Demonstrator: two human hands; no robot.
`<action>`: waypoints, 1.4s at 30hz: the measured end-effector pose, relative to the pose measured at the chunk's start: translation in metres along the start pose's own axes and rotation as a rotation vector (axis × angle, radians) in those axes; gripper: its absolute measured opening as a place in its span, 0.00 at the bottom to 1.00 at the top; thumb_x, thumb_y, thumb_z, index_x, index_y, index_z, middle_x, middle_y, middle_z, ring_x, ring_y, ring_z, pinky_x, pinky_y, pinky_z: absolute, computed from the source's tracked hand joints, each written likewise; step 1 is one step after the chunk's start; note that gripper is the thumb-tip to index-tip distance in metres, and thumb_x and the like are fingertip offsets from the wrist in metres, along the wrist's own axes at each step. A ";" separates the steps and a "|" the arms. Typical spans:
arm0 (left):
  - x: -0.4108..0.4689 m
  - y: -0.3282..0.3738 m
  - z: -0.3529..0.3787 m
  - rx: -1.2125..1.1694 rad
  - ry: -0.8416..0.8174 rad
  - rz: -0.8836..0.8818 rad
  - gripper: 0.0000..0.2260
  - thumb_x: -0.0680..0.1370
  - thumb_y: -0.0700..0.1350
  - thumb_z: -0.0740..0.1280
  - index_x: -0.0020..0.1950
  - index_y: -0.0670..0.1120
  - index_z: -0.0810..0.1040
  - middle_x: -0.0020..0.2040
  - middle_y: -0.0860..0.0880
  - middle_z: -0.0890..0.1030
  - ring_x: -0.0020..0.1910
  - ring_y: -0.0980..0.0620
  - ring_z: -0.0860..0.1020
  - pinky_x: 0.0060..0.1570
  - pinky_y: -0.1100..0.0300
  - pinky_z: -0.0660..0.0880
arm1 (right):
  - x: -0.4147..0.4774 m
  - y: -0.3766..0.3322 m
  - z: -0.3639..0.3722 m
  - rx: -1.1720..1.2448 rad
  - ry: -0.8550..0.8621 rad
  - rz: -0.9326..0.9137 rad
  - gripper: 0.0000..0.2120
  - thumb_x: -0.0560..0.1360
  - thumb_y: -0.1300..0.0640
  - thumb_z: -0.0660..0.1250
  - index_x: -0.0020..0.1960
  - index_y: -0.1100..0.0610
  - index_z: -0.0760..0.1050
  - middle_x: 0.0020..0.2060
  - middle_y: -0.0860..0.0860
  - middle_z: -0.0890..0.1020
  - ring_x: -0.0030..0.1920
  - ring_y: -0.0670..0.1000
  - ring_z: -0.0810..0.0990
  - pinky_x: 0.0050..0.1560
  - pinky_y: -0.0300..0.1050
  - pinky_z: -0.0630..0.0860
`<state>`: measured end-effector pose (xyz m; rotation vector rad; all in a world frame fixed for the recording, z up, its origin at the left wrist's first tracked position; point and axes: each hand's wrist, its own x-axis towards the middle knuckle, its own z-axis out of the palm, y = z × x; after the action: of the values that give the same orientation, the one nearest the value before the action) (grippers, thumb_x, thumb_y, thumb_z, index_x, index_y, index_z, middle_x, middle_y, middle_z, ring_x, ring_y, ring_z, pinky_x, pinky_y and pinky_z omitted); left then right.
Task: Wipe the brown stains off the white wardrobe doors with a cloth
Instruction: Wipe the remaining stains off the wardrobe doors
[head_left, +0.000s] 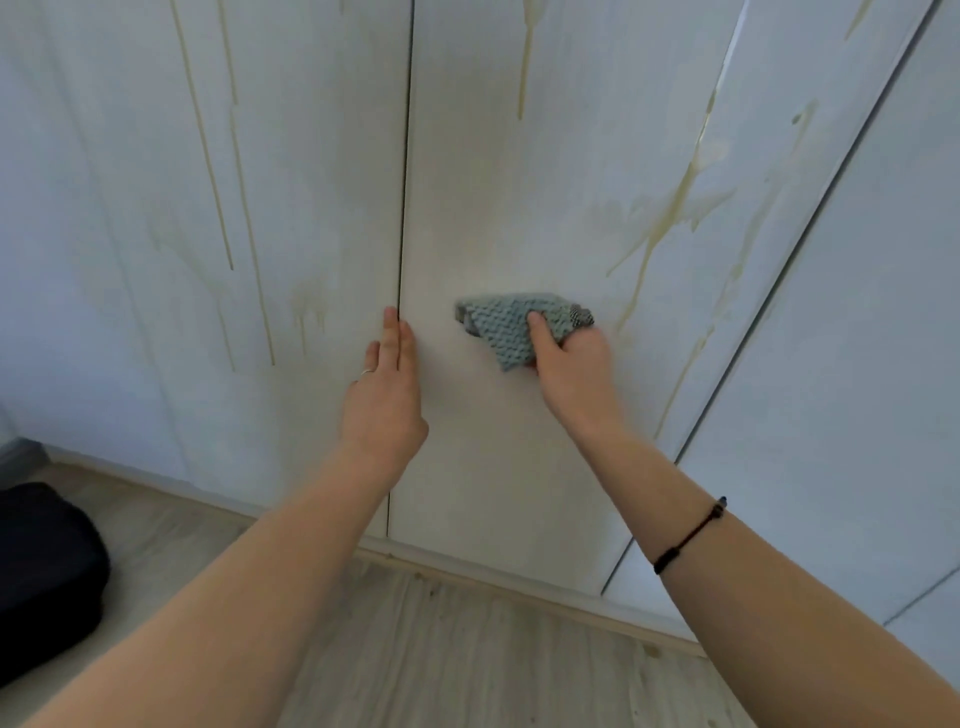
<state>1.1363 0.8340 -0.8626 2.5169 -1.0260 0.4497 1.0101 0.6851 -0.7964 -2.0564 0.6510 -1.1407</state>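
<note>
Right hand (569, 358) grips cloth (511, 325) mid-door; left hand (387, 384) flat, fingers straight, bracing door (493, 182) at seam. Nearest stains (670, 208) at 2 o'clock of cloth: suggest firm overlapping downward strokes.

Grey-green waffle cloth (511, 327) bunched, pressed on white wardrobe doors (493, 182), middle panel; pale brown stains (672, 208) streaking down around it.

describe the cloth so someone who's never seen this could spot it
Find the white wardrobe door right of the dark vertical gap. At its middle, the right hand holds a small cloth against it. It is the only blue-grey, knobbly thing there.
</note>
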 end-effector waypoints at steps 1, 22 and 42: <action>0.000 -0.001 0.000 -0.001 -0.004 0.008 0.48 0.71 0.33 0.66 0.82 0.43 0.39 0.80 0.50 0.31 0.81 0.44 0.52 0.59 0.50 0.78 | -0.012 0.013 0.016 -0.009 -0.092 0.070 0.15 0.80 0.50 0.66 0.46 0.61 0.83 0.41 0.51 0.86 0.44 0.50 0.85 0.45 0.43 0.79; 0.008 0.033 -0.023 0.026 -0.120 -0.200 0.42 0.75 0.42 0.65 0.82 0.40 0.43 0.82 0.47 0.37 0.79 0.41 0.53 0.67 0.43 0.70 | -0.033 0.046 -0.001 -0.037 -0.191 0.331 0.18 0.80 0.49 0.67 0.49 0.66 0.81 0.45 0.60 0.85 0.48 0.60 0.84 0.48 0.54 0.81; 0.014 0.028 -0.023 -0.128 -0.197 -0.196 0.43 0.75 0.46 0.66 0.82 0.41 0.42 0.82 0.47 0.37 0.79 0.41 0.53 0.70 0.46 0.69 | 0.005 0.029 -0.044 0.002 -0.211 0.398 0.06 0.75 0.56 0.71 0.42 0.56 0.77 0.47 0.63 0.84 0.39 0.52 0.84 0.41 0.61 0.80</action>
<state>1.1230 0.8176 -0.8304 2.5497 -0.8341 0.0775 0.9714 0.6485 -0.7994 -1.8991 0.9001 -0.6866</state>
